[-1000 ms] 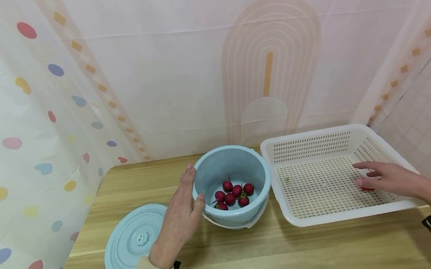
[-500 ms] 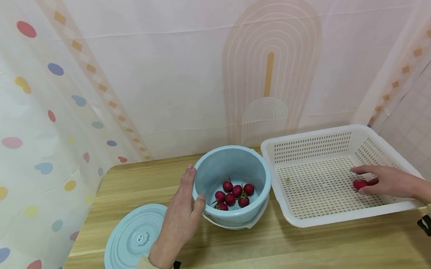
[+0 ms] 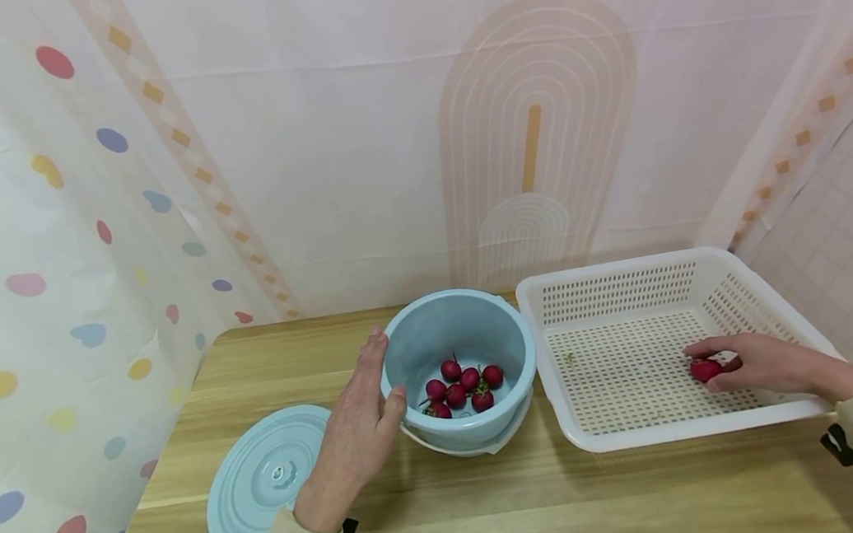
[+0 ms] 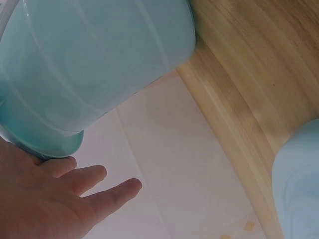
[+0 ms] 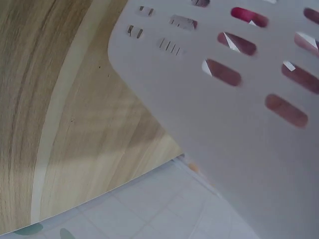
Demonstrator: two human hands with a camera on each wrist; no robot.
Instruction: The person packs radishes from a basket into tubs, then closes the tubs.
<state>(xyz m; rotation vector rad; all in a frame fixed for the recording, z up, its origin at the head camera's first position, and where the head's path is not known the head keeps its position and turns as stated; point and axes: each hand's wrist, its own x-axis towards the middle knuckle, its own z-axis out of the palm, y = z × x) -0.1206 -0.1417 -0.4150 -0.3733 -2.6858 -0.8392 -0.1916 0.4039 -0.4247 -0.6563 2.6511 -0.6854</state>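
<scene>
In the head view my right hand (image 3: 764,367) is inside the white basket (image 3: 583,435), thumb and fingers pinching a red radish (image 3: 704,370). From the right wrist the basket's slotted wall (image 5: 199,114) covers most of that hand. My left hand (image 3: 353,437) lies against the left side of a light blue bucket (image 3: 468,439), its fingers straight along the rim. The left wrist view has this hand (image 4: 55,199) with fingers extended beside the bucket's rim (image 4: 65,144). Several radishes (image 3: 455,394), some with bits of green stem, lie at the bottom of the bucket.
A round light blue lid (image 3: 254,460) lies on the wooden table (image 3: 562,505), partly behind the left forearm. The bucket's white handle (image 3: 509,438) hangs down in front. A scrap of green leaf (image 3: 570,357) sits in the basket. A patterned curtain (image 3: 361,180) hangs behind the table.
My right hand has closed its thumb and fingers on the radish and shifted it slightly left within the basket. The left hand and bucket have stayed in place.
</scene>
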